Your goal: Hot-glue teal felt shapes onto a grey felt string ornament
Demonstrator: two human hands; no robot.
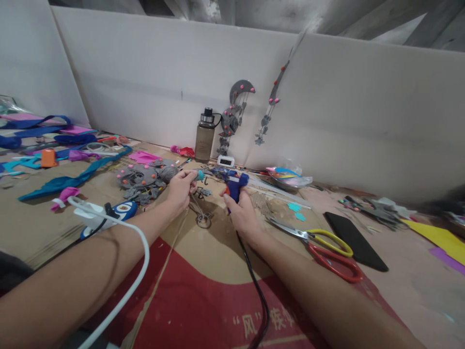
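Observation:
My right hand [242,212] is wrapped round the handle of a blue hot glue gun [235,185], whose nozzle points left and whose black cord trails down toward me. Pinched in the fingers of my left hand [181,189] is a small teal felt piece [199,175], close to the nozzle. Whether the two touch I cannot tell. Below my left fingers hangs a thin grey cord [203,219], its looped end over the cardboard [203,252]. Grey felt pieces with pink and orange dots [141,177] lie just beyond my left hand.
Scissors [316,240] with yellow and red handles and a black phone [354,240] lie at right. Teal felt scraps [296,208] sit nearer the middle. At the back stands a bottle [205,138] beside a small clock [225,161]. A white cable [143,261] crosses over my left forearm.

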